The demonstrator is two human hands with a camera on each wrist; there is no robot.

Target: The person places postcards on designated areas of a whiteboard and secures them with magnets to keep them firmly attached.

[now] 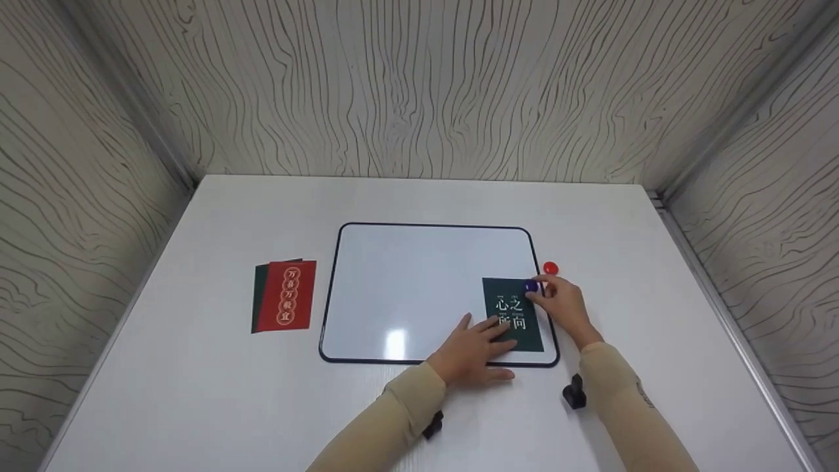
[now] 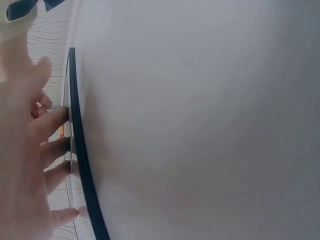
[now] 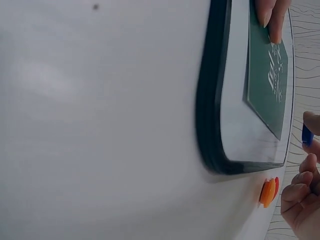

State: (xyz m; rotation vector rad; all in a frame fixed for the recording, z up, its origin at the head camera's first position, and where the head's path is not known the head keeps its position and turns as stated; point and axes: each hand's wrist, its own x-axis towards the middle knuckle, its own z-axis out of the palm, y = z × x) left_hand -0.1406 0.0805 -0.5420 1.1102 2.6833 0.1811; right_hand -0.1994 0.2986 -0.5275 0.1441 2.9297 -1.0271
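A dark green card (image 1: 514,337) with white characters lies on the right part of a whiteboard (image 1: 400,282) with a dark rim. My left hand (image 1: 472,354) rests on the card's lower left with fingers spread and straight, covering some characters. Between thumb and fingertips, my right hand (image 1: 567,308) pinches a round blue magnet (image 1: 530,286) at the card's upper right corner. In the right wrist view the blue magnet (image 3: 307,135) shows edge-on in the fingers. Whether it touches the card is hard to tell.
A red magnet (image 1: 550,268) lies just outside the board's right rim, and an orange magnet (image 3: 268,193) shows beside it in the right wrist view. Left of the board, a red card (image 1: 298,295) overlaps a green card (image 1: 259,298). Wood-grain panels (image 1: 406,92) enclose the white table (image 1: 196,367).
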